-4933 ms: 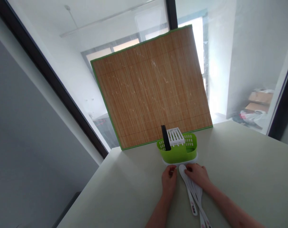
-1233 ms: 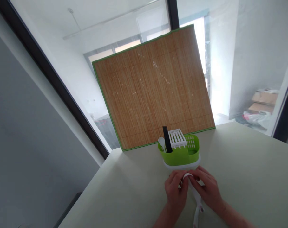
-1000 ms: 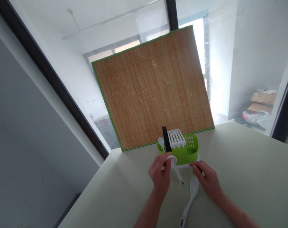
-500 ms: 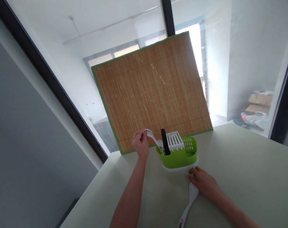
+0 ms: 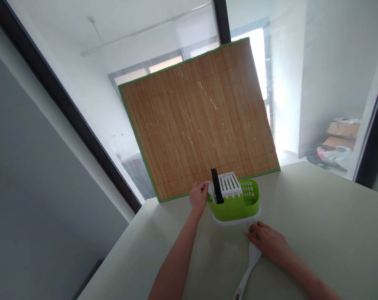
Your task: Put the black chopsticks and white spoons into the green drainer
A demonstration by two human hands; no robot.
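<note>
My left hand is at the left end of a green plastic utensil caddy, its fingers pinched at the bowl end of a white spoon. The spoon's handle is hidden inside the caddy or behind my hand. Beside my fingers a white spoon bowl shows above the rim. Black chopsticks stand in the same compartment. My right hand lies on the table in front of the caddy, fingers loosely curled and apart. It touches or slightly covers the wide end of a white rice paddle, whose handle points toward me.
A white slotted rack sits across the caddy's middle, and a white drip tray is under it. Behind stands a bamboo mat with green edging, leaning on the glass. The pale table extends to the right.
My left hand has moved right and down to the caddy's rim, and the white spoon it holds has gone deeper into the caddy. My right hand and the rice paddle have barely moved.
</note>
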